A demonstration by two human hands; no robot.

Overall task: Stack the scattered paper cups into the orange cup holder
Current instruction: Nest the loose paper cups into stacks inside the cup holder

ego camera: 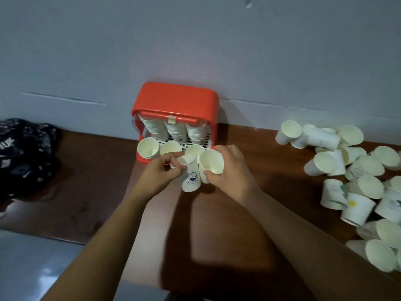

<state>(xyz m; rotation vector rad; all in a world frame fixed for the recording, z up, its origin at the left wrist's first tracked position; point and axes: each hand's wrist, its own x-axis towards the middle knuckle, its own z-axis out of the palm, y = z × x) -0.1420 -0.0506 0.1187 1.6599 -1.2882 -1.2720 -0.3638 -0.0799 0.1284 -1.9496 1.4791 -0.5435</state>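
The orange cup holder (175, 98) stands against the wall at the back of the brown table, its front open. Inside it are three rows of stacked white paper cups (175, 129), and more cups (148, 147) sit at its front edge. Just in front of the holder, my left hand (161, 170) pinches the rim of a white cup with a blue logo (191, 178). Right beside it, my right hand (227, 168) grips a second white cup (211, 161), whose open mouth faces me. The two held cups touch each other.
Several loose paper cups (355, 170) lie in a heap across the right side of the brown table (271, 170). A dark patterned cloth (23, 153) lies at the far left. A grey surface (32, 266) borders the table at lower left.
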